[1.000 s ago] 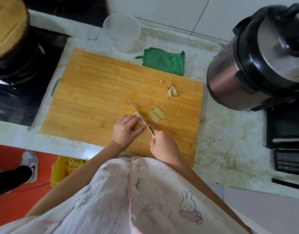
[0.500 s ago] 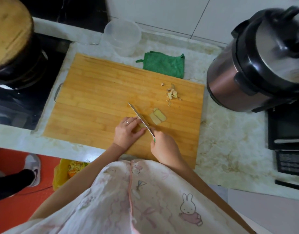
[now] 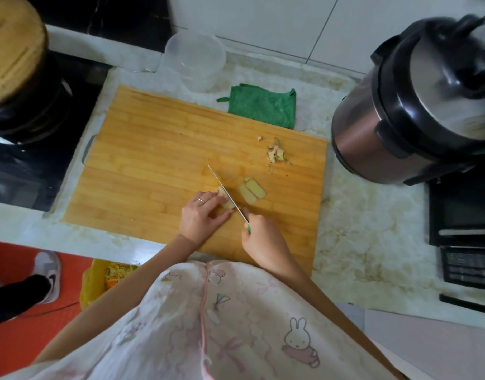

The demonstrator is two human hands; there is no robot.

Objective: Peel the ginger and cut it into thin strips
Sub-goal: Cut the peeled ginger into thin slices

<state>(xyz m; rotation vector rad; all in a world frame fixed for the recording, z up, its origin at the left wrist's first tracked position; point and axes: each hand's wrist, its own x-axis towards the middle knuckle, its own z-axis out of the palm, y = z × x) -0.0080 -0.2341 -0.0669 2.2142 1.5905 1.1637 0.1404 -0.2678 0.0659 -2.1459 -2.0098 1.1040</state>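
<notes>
Left grip (image 3: 201, 218) is curled down over the ginger piece (image 3: 225, 201), fingertips and thumb pinning it to the cutting board (image 3: 153, 160). It's near the board's front edge, right of centre.

Right grip (image 3: 263, 237) is closed round the green handle of the knife (image 3: 226, 192). The blade stands edge-down, hard against the right flank of the piece. Can't tell how deep it has bitten.

Handling, my read: the piece is small, light, firm and fibrous. It won't squash, but the peeled faces are likely wet and slick, and the stub looks rounded, so expect it to roll or skate under side load. Hold it from the top and the left side, press straight down, and keep your fingertips tucked back from the steel. Your thumb tip sits close to the blade near the heel, so watch that.

Orientation: the long axis runs diagonally, near-right to far-left, roughly parallel to the blade. That means you're taking lengthwise slabs. The cut slices (image 3: 252, 190) lie overlapped just right of the blade on the same diagonal.

Peel scraps (image 3: 275, 154) sit further back, well apart from the work. Slices aren't strips yet, so they'll likely want stacking flat-face down first.
</notes>
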